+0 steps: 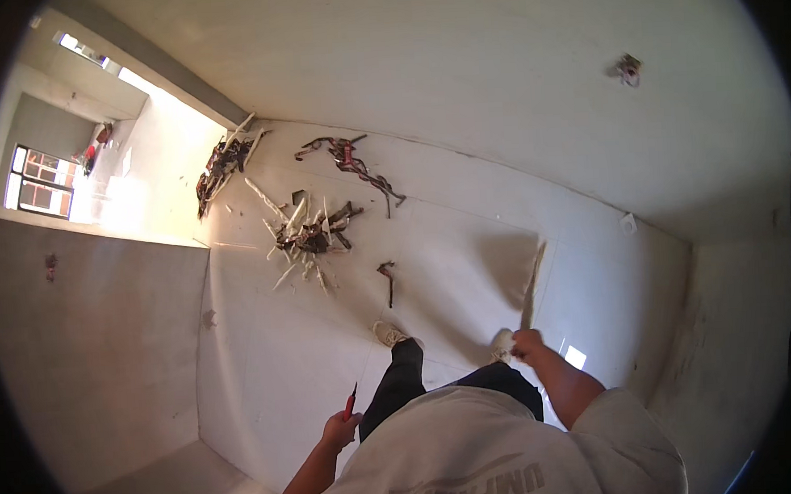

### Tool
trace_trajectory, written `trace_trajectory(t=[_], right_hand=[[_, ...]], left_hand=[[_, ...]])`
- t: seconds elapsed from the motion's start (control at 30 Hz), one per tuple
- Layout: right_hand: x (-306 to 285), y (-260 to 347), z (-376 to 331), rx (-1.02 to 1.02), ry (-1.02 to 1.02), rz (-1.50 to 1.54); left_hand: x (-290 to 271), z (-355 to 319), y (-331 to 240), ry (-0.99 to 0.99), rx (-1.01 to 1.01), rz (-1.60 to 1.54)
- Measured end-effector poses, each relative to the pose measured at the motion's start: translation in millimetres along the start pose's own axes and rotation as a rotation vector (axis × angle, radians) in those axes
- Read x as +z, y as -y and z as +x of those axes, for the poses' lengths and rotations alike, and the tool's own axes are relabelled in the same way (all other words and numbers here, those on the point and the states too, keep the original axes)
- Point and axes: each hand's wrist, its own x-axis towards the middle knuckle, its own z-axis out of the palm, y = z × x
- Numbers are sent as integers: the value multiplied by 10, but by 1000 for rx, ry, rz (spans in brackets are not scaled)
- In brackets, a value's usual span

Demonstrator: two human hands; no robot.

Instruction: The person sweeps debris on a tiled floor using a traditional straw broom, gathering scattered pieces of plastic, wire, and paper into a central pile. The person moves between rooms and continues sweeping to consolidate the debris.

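1. Pale strip (533,284): it is in the person's right hand (528,346), fingers clamped round its near end, the rest reaching out above the floor; I cannot tell whether its far tip touches anything.
2. The left hand (340,427) has its fingers closed round a red tool (350,403), its thin dark tip pointing away from the body.
3. As I judge it, the step in hand is handling that one strip, the tool held apart from it; a next move would call for a firm right grip and the long end kept clear of the right shoe (501,343).
4. Farther out, a bent dark piece (389,285) lies alone on the floor (441,271).
5. Beyond it are a spiky heap (313,238) of pale lengths and dark scraps, a reddish-dark tangle (348,157), and another heap (223,171) near the bright opening.
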Motion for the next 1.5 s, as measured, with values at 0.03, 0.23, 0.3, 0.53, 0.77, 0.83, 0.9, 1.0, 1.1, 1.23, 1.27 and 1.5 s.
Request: trace_trajectory(t=[0.03,0.23,0.3,0.53,0.77,0.83,0.9,1.0,1.1,1.23,1.27,1.5], right_hand=[[425,117,-4,45,21,28],[3595,830,-642,24,320,39],[4529,1091,-775,43,325,167],[5300,2162,-1121,-4,625,119],[3309,1815,-962,-580,185,-621],[2408,1584,-778,-620,-17,-787],[1503,1493,-1038,-524,-149,-798],[276,1122,-1039,-321,-351,-661],[-874,585,-409,-177,-593,-575],[-2383,-91,951,207,-555,-231],[-2556,259,754,177,-627,-32],[-4699,947,1488,216,-769,281]], left_hand=[[-148,310,336,8,-23,-32],[-1318,429,493,-119,-133,-345],[-1639,425,559,-157,-115,-381],[-1720,616,1337,-164,-246,-525],[-1401,818,1284,-25,-280,-470],[-1278,827,971,-19,-264,-448],[-1165,875,693,-36,-218,-461],[-1026,962,157,-68,-148,-428],[-738,967,-477,-108,-53,-401],[-1,652,-1598,-88,-39,-300],[205,584,-1773,-95,-40,-267],[1377,2,-3940,91,113,469]])
